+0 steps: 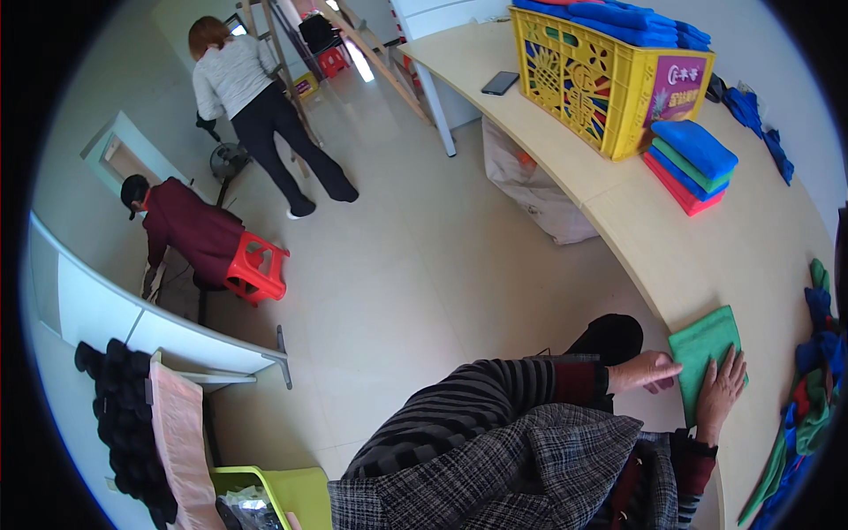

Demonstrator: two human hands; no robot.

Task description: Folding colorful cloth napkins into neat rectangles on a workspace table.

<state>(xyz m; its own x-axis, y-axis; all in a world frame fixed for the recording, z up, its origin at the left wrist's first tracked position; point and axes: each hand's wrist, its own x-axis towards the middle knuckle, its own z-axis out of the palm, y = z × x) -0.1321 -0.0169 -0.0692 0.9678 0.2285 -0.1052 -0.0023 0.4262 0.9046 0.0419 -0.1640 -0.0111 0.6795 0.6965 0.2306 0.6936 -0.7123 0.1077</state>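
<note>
A green cloth [700, 353], folded to a flat rectangle, lies at the near edge of the curved wooden table [632, 212]. My right hand [723, 389] rests flat on its lower right part, fingers spread. At its left edge is my left hand [649, 372], the fingers bent and their tips closed on the cloth's rim. Farther along the table stands a neat stack of folded cloths [693, 163] in blue, green and red.
A yellow plastic crate [574, 84] heaped with folded cloths and a phone [500, 83] sit farther up the table. Loose coloured cloths [817, 380] pile along its right side. Two people work at the left, one on a red stool [257, 269]. A lime-green bin [296, 495] stands lower left.
</note>
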